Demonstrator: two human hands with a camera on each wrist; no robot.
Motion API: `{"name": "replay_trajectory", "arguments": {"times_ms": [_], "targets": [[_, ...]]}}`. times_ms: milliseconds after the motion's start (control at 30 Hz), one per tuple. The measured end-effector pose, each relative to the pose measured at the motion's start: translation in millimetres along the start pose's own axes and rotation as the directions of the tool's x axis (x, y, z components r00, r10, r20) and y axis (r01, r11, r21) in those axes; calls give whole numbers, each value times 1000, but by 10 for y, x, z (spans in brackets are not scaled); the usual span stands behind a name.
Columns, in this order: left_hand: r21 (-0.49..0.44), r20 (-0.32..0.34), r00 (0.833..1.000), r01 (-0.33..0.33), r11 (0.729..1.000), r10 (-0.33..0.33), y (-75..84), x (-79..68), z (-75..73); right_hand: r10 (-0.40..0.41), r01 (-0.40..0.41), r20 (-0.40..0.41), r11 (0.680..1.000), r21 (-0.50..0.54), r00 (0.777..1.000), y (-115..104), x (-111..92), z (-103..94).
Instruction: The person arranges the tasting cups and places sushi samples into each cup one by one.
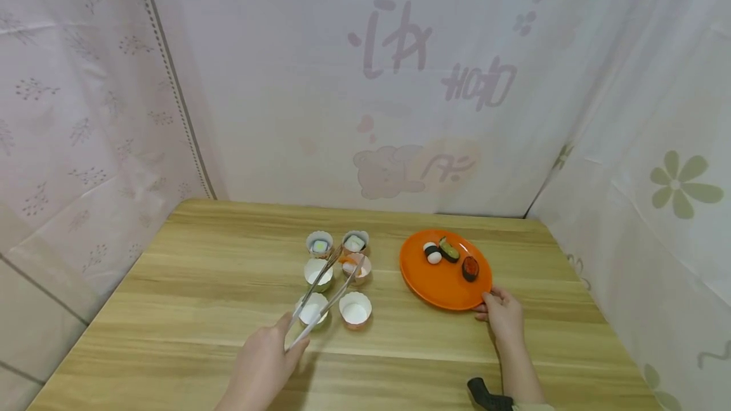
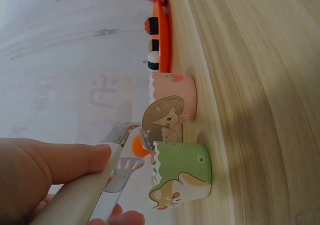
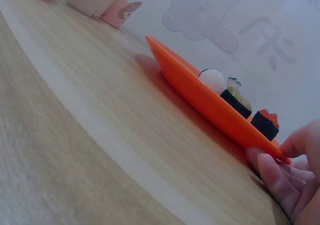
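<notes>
My left hand holds a pair of tongs by its pale handle. The spread tips reach into a pink paper cup, around an orange-topped sushi piece; I cannot tell whether they grip it. My right hand pinches the near right rim of an orange plate, thumb above and fingers below. On that plate sit a white piece with a black band, a green-topped piece and a red-topped roll.
Two back cups, one left and one right, contain pale sushi pieces. White-lined cups stand nearer, including a green one and a pink one. A black curved object shows by the right forearm. Curtains enclose the wooden table.
</notes>
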State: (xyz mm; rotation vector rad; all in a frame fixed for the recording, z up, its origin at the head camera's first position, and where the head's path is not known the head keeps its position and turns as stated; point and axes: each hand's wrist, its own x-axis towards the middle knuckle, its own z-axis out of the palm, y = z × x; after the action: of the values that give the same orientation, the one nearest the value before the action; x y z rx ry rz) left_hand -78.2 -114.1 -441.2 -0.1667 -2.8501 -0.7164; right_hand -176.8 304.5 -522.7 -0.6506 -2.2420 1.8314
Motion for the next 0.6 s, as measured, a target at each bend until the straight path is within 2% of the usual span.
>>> {"name": "replay_trajectory", "arguments": {"times_ms": [500,600], "targets": [[-26,15,999,52,998,-52,16,27,17,-4,4,-15,1000,6,1000,3,-11,6],[-43,8,999,47,998,-47,32,39,20,-7,7,-14,1000,5,1000,2,-4,7]]}}
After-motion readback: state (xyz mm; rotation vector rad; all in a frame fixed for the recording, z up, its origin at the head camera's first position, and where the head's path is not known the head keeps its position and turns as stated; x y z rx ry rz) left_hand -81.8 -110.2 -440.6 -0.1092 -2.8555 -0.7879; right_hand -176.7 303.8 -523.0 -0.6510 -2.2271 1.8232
